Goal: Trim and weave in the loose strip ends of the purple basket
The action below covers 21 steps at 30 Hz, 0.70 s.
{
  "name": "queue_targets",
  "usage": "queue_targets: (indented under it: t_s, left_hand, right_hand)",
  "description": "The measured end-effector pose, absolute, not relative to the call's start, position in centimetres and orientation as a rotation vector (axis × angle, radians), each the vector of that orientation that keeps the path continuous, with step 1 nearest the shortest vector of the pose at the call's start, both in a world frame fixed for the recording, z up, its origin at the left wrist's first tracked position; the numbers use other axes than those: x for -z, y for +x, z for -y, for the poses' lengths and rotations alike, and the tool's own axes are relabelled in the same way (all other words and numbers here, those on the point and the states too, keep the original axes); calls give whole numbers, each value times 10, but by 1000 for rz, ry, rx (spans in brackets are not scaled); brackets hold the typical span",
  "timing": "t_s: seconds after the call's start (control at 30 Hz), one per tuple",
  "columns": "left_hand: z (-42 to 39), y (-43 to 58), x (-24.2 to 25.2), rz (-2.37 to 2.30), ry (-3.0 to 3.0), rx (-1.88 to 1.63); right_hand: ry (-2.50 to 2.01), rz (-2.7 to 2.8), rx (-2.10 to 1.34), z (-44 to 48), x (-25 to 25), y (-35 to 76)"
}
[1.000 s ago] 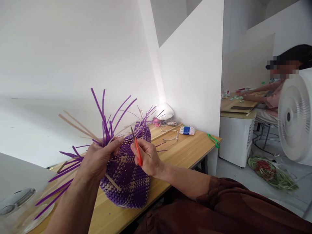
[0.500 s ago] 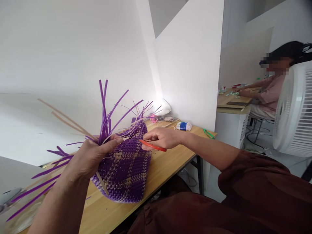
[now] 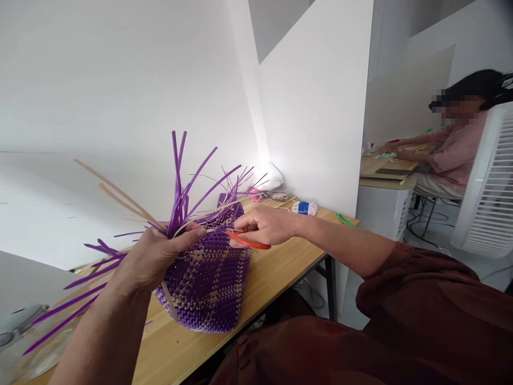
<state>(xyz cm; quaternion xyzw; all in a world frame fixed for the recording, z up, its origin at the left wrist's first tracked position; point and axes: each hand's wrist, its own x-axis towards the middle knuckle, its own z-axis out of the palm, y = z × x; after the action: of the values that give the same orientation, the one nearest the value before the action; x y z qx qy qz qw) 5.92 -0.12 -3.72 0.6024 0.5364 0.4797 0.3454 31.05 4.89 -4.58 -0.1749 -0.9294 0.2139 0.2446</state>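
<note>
A half-woven purple and beige basket (image 3: 208, 283) rests on the wooden table (image 3: 276, 272), with loose purple strips (image 3: 180, 176) and beige strips (image 3: 120, 198) sticking up and out from its rim. My left hand (image 3: 154, 256) is closed round the basket's rim and a bunch of the strips. My right hand (image 3: 266, 224) grips small orange-handled scissors (image 3: 246, 240), whose blades point left at the strips beside my left thumb.
At the table's far end lie a blue and white yarn ball (image 3: 305, 207), a white cable and a green clip (image 3: 344, 219). A white fan (image 3: 489, 187) stands at the right. Another person (image 3: 457, 149) sits at a second desk behind it. A glass jar (image 3: 24, 342) sits near left.
My right hand has swung from upright beside the left thumb out to the right, turning the scissors flat with blades toward the strips. The basket has been tilted slightly.
</note>
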Motion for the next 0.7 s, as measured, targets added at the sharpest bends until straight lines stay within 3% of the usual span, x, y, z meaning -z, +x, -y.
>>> queue_targets:
  t_s: [0.7]
  left_hand:
    - [2,58,37,-1417,1608,-1232]
  right_hand:
    - [-402,2506,-716,-54,47,314]
